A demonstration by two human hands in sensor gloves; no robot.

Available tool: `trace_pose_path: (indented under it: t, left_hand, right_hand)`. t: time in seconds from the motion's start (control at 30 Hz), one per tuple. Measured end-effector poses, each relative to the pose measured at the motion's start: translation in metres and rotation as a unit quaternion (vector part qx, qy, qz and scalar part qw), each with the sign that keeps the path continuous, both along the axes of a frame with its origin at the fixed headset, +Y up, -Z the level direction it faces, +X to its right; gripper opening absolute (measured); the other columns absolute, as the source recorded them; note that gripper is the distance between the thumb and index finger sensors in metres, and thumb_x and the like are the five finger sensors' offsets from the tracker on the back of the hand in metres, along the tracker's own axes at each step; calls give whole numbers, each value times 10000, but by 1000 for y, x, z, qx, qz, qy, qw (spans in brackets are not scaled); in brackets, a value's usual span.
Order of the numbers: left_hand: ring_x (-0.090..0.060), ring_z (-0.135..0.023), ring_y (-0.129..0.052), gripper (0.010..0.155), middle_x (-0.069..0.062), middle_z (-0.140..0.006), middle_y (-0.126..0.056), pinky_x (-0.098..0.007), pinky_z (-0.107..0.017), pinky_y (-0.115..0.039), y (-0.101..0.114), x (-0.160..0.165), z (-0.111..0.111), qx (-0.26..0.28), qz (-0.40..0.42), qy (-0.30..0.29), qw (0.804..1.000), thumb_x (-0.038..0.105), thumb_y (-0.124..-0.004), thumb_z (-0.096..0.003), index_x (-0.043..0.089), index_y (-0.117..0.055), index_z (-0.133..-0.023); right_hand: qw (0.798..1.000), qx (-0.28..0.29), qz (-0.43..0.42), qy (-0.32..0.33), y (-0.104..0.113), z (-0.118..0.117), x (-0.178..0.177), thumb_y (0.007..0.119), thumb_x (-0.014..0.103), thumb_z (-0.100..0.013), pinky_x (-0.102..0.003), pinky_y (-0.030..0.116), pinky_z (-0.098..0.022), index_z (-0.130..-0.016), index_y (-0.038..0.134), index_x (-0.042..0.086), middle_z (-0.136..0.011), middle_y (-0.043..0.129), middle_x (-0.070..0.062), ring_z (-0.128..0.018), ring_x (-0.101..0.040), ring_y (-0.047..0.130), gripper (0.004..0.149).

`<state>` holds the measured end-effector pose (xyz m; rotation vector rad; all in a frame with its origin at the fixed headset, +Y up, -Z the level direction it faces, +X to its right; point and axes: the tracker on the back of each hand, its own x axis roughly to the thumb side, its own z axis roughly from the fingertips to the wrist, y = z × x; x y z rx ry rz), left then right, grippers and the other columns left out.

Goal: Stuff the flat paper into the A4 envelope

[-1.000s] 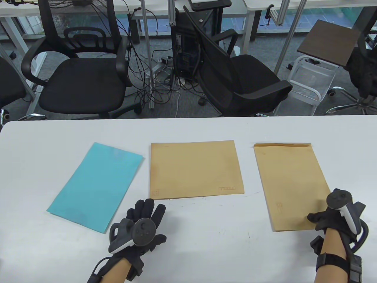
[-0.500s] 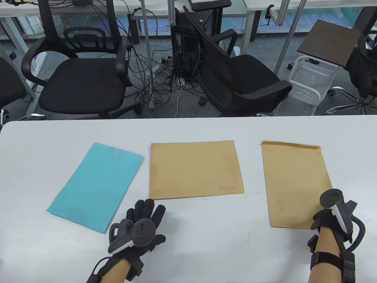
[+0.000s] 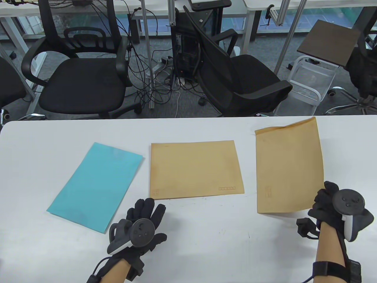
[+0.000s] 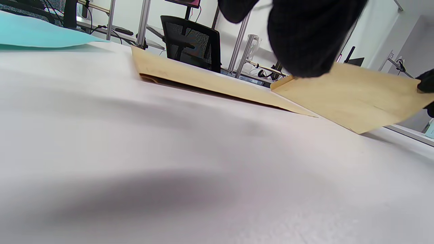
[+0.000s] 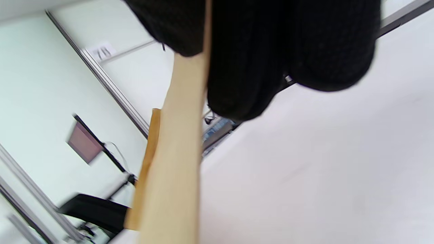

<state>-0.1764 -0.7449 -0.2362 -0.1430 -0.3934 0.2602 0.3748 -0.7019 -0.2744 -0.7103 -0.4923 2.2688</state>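
On the left of the white table (image 3: 206,250) lies a flat turquoise paper sheet (image 3: 95,185), slanted. Near it, toward the near edge, the left hand (image 3: 141,227) rests palm down on the table, fingers spread flat, holding nothing. In the middle lies a brown envelope (image 3: 196,168), landscape; small reddish printed boxes sit at its near right corner and a mark at its near left, too small to read. On the right, the right hand (image 3: 330,203) pinches the near right corner of a second brown envelope (image 3: 287,168), lifted off the table with its flap end far; its reddish print is unreadable.
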Motion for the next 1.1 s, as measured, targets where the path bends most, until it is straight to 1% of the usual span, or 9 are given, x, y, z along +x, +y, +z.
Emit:
trace_pose_path:
  t: [0.07, 0.2, 0.33, 0.47, 0.57, 0.67, 0.8, 0.93, 1.1]
  left_hand:
    - [-570, -1086, -321, 870, -217, -1201, -292, -712, -738, -366, 1, 0, 1, 4, 2, -2, 1000, 513, -836, -411, 225, -458, -1140]
    - [-569, -1086, -319, 868, -218, -1201, -291, -712, -738, -366, 5, 0, 4, 12, 8, -8, 1000, 512, -834, -414, 224, -457, -1141]
    - [-567, -1086, -313, 871, -215, -1201, -283, -709, -739, -363, 6, 0, 7, 22, 5, -12, 1000, 514, -833, -413, 225, -450, -1141]
    - [-565, -1088, -304, 871, -213, -1201, -274, -707, -742, -361, 9, 2, 10, 45, -30, -17, 998, 516, -826, -418, 227, -441, -1143]
    - [-563, -1089, -290, 888, -214, -1201, -252, -708, -743, -350, 11, 3, 11, 51, -28, -18, 998, 518, -823, -420, 234, -402, -1149]
    - [-559, -1088, -262, 894, -213, -1197, -198, -703, -746, -344, 13, 2, 13, 63, -24, -18, 998, 529, -805, -428, 239, -368, -1152]
    - [-560, -1082, -224, 913, -215, -1182, -111, -701, -747, -328, 16, -5, 15, 78, -11, -6, 997, 529, -791, -439, 234, -305, -1153]
    - [-561, -1078, -217, 932, -219, -1172, -88, -700, -747, -327, 19, -10, 15, 92, 6, 8, 996, 532, -789, -439, 228, -268, -1150]
    - [-560, -1079, -223, 924, -217, -1174, -95, -700, -747, -329, 18, -13, 14, 83, 8, 16, 996, 531, -787, -440, 231, -276, -1150]
  right_hand:
    - [998, 55, -31, 14, 6, -2, -11, 703, 143, -527, -462, 825, -313, -956, 717, 42, -755, 835, -238, -363, -238, 976, 441]
    - [990, 116, -59, 52, 6, -9, -34, 700, 147, -531, -447, 833, -314, -953, 717, 58, -757, 835, -228, -361, -225, 979, 432]
    - [975, 148, -141, 89, -1, -17, -55, 705, 146, -530, -447, 830, -315, -951, 724, 54, -752, 840, -230, -356, -226, 977, 431]
    - [955, 157, -196, 158, -12, -27, -71, 716, 145, -525, -455, 826, -318, -952, 731, 40, -744, 850, -236, -352, -236, 978, 440]
    - [930, 128, -246, 240, -24, -37, -83, 724, 143, -526, -464, 820, -328, -958, 737, 35, -747, 854, -240, -359, -246, 977, 445]
    - [914, 98, -265, 292, -32, -44, -92, 732, 143, -526, -471, 818, -332, -958, 747, 38, -747, 862, -238, -362, -253, 979, 445]
    - [879, 31, -295, 372, -46, -52, -103, 749, 137, -523, -479, 814, -333, -959, 758, 30, -741, 873, -246, -357, -264, 980, 449]
    - [856, -40, -291, 425, -59, -56, -113, 760, 131, -519, -483, 812, -326, -949, 779, 23, -731, 883, -255, -346, -269, 980, 444]
    - [812, -164, -245, 504, -64, -66, -135, 779, 104, -511, -500, 794, -321, -938, 807, 11, -730, 887, -278, -335, -298, 967, 438]
